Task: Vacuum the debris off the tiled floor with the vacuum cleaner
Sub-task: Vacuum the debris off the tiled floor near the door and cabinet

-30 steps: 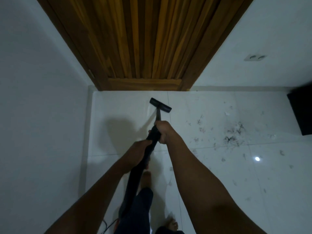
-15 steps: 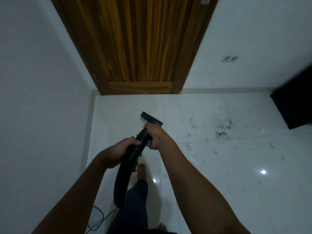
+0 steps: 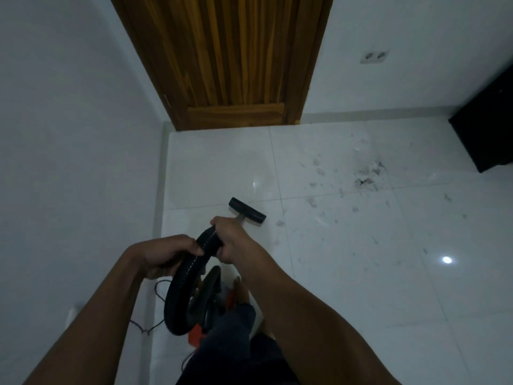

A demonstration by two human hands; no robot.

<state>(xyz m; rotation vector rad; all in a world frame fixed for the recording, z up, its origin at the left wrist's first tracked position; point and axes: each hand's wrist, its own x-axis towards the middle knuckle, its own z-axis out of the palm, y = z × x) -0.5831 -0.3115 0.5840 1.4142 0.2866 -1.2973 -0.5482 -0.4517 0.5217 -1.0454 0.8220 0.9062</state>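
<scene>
Both hands are on the vacuum hose point(image 3: 181, 287). The right hand point(image 3: 234, 237) is wrapped round the hose's front end, where a short metal tube runs out to the floor nozzle point(image 3: 247, 211). Its fingers are curled tight round the hose; the thumb is hidden. The left hand point(image 3: 169, 254) grips the same hose just behind the right, fingers closed round it. Below and behind the left hand the hose loops down to the vacuum cleaner body point(image 3: 195, 333). Only red-orange bits of it show past the person's leg.

The nozzle sits just ahead of the right hand, low over the tiled floor point(image 3: 361, 287); can't tell if it touches. The darkest clump of debris point(image 3: 367, 177) is well ahead and to the right of the right hand. Lighter scraps are scattered between it and the nozzle, the nearest fleck just right of the nozzle. A wooden door point(image 3: 230, 65) stands far ahead of both hands, and dark furniture point(image 3: 488, 129) is far off to the right.

Step, as I judge it: mid-sweep and early in the task, with most of the mess not yet picked up. The next move calls for swinging the nozzle right and forward into the scatter, flat to the tile. The left hand should feed slack so the loop doesn't drag or tug the body. Reach may run short near the furniture.
</scene>
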